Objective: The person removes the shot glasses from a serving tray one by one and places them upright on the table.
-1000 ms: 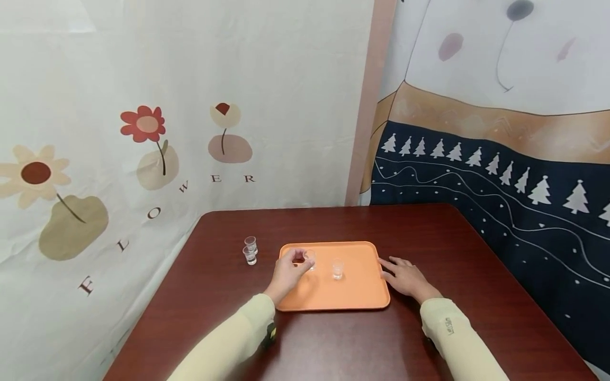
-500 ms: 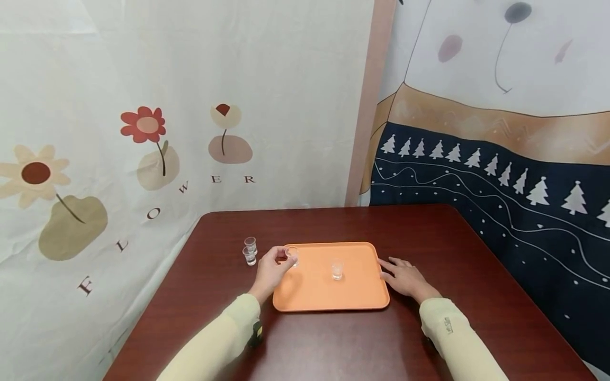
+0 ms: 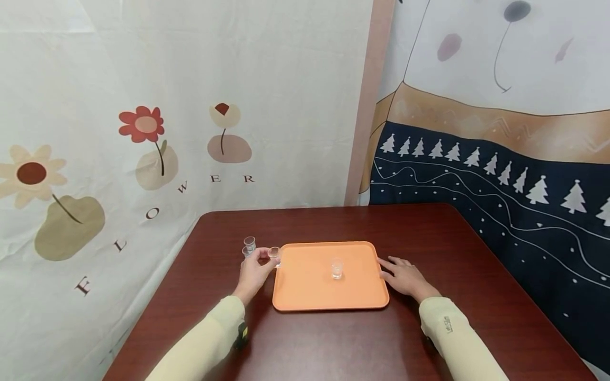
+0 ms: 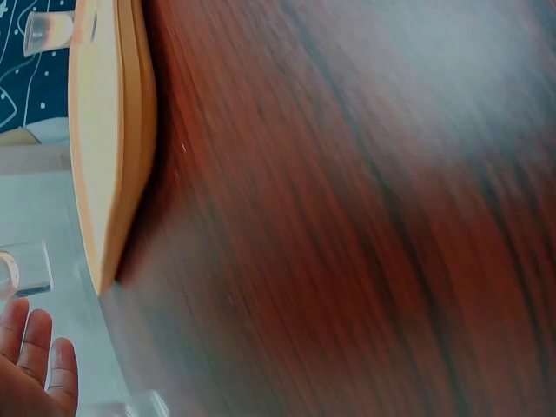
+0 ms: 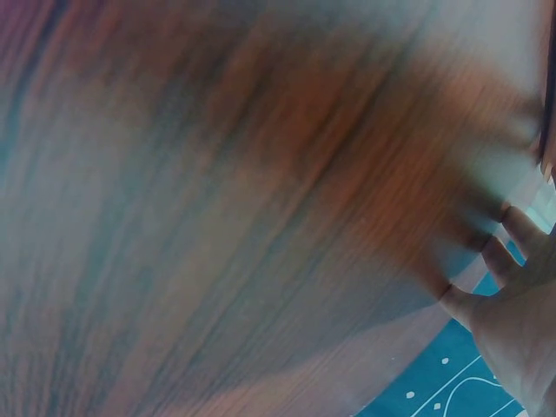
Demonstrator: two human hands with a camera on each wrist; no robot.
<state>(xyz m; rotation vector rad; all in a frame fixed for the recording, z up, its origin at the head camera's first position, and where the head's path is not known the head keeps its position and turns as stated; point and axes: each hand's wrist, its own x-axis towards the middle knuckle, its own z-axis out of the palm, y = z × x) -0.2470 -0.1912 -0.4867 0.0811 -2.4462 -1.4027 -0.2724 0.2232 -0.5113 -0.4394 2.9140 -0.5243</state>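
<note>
Pinching glass (image 3: 274, 254), "FLOWER" bkgd (image 3: 190, 132)

Four clear glasses (image 3: 337, 269), one orange tray (image 3: 310, 295), one table (image 3: 333, 344), two hands (image 3: 404, 277).

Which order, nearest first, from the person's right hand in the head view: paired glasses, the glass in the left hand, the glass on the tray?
1. Glass on the tray, standing near its middle.
2. Held glass, in the left hand, further left.
3. Pair of glasses, farthest left; too close together to separate.
</note>
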